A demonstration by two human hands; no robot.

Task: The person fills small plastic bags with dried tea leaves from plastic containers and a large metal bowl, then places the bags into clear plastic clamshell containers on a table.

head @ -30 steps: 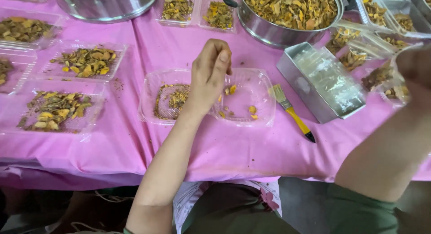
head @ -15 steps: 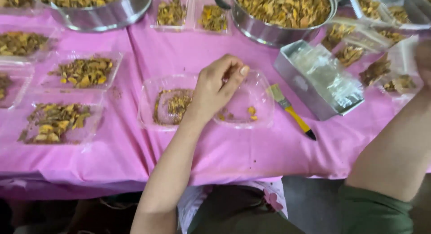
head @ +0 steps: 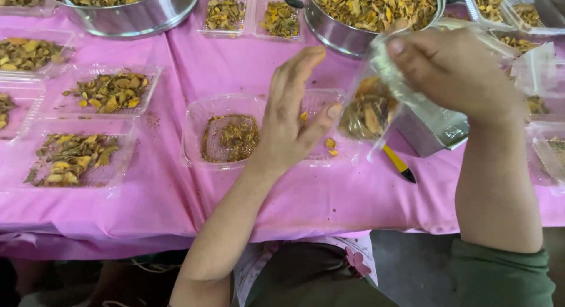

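Filling step in hand: right hand (head: 456,71), upper right of frame, pinches a clear bag (head: 376,104) of dried yellow-brown pieces, left hand (head: 294,115) open and empty at centre above the clear clamshell tray (head: 203,115); next likely needs steadying the bag's mouth

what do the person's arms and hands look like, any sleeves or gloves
Both hands are bare: no gloves, rings or watch visible on the left hand or the right hand. Both forearms are uncovered. A dark green sleeve covers the right upper arm; the left arm shows no sleeve up to the frame edge.
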